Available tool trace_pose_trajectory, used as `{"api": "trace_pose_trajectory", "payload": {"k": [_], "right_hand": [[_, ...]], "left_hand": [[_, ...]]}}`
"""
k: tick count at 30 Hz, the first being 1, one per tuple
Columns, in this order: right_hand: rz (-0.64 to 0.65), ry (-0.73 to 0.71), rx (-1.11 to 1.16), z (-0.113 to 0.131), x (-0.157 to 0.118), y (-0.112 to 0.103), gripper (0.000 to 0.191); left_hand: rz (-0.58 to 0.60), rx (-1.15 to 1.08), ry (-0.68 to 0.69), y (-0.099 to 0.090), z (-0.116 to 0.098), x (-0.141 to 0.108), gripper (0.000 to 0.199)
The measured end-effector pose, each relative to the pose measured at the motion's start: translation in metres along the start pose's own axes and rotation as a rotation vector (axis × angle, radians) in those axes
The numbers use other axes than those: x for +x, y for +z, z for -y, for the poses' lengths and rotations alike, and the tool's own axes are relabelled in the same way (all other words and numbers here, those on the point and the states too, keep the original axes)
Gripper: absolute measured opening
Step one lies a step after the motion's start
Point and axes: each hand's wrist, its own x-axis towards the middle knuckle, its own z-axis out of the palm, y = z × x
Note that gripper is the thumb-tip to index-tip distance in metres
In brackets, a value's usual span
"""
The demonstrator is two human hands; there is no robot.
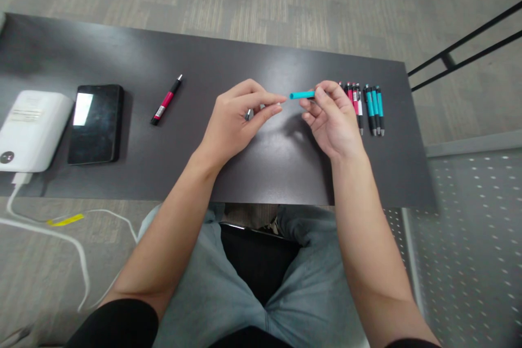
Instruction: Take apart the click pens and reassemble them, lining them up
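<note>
My right hand [336, 119] pinches a teal pen barrel [302, 95] between thumb and fingers, its open end pointing left. Just left of that end, my left hand [238, 117] has its thumb and index finger drawn nearly together. A small silvery and dark piece [249, 115] shows in the gap of the left hand's curled fingers; its kind is mostly hidden. Behind the right hand lie several teal pens [375, 109] in a row, with red pens [354, 95] and a white pen [359, 109] beside them, partly covered by the fingers.
A red and black pen [166, 100] lies slanted on the dark table [261, 174], left of my hands. Farther left are a black phone-like device [97, 125] and a white power bank [35, 130] with a white cable [81, 255] hanging off the front edge.
</note>
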Motion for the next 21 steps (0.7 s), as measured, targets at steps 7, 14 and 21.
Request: {"api": "trace_pose_trajectory", "payload": {"k": [7, 14, 21], "right_hand": [[0.098, -0.048, 0.063, -0.003, -0.002, 0.002, 0.065], [0.134, -0.046, 0.035, 0.0, -0.004, 0.005, 0.069], [0.181, -0.022, 0.042, 0.004, -0.005, 0.011, 0.082]], "left_hand": [[-0.07, -0.061, -0.072, 0.0, 0.004, -0.005, 0.024], [-0.027, -0.011, -0.049, -0.008, 0.004, -0.004, 0.017], [-0.06, -0.042, -0.068, -0.008, 0.003, -0.005, 0.018]]}}
